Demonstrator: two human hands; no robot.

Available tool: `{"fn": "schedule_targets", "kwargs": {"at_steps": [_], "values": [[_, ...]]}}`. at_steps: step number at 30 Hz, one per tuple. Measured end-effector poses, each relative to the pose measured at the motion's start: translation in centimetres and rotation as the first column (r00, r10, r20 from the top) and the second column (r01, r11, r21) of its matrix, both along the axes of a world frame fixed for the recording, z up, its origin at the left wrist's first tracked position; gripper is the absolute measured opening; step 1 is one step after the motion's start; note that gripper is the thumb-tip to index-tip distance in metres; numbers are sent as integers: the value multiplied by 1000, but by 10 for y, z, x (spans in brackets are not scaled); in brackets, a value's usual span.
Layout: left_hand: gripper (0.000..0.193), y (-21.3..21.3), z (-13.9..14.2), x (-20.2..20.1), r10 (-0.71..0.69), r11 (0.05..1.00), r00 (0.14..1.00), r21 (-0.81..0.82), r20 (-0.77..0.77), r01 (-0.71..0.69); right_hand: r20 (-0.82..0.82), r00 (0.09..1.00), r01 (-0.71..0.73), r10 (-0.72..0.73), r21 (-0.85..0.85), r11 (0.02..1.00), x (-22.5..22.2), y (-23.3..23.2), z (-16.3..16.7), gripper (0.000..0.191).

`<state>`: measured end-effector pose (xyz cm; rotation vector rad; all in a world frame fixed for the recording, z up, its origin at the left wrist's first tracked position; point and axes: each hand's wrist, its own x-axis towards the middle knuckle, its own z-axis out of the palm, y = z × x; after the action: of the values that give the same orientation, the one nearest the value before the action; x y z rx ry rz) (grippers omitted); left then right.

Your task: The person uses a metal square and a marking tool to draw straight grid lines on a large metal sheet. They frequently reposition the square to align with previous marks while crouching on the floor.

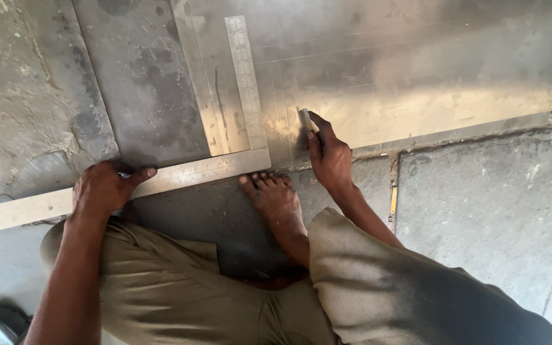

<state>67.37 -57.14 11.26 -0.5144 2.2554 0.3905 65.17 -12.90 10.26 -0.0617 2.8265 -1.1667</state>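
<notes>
A worn, L-shaped steel square (pixel 237 150) lies at centre frame on a dull, scratched metal sheet (pixel 416 70) on the floor, the left hand (pixel 103 188) pressing its long arm flat while the right hand (pixel 328 153) pinches a small marking tool (pixel 308 120) just beside its upright blade.

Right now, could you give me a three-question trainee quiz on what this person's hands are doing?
1. True or false: the left hand presses on the steel square.
2. What does the right hand hold against the metal sheet? A) a hammer B) a thin marking tool C) a brush
3. Which body part rests at the sheet's near edge between the hands?

Key: 1 true; 2 B; 3 a bare foot.
</notes>
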Motion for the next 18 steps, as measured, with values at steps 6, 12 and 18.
{"fn": "schedule_targets", "kwargs": {"at_steps": [6,12,18], "values": [[81,4,3,-6,13,1000,1000,-1,15,-13,-67,993,-97,99,37,995,-16,-10,-6,38],[81,1,-1,-9,-8,1000,1000,-7,24,8,-58,979,-180,194,188,966,-45,-21,-22,26],[80,-2,-4,-9,-40,999,999,-3,31,40,-49,994,-90,97,137,986,-67,-23,-22,24]]}}
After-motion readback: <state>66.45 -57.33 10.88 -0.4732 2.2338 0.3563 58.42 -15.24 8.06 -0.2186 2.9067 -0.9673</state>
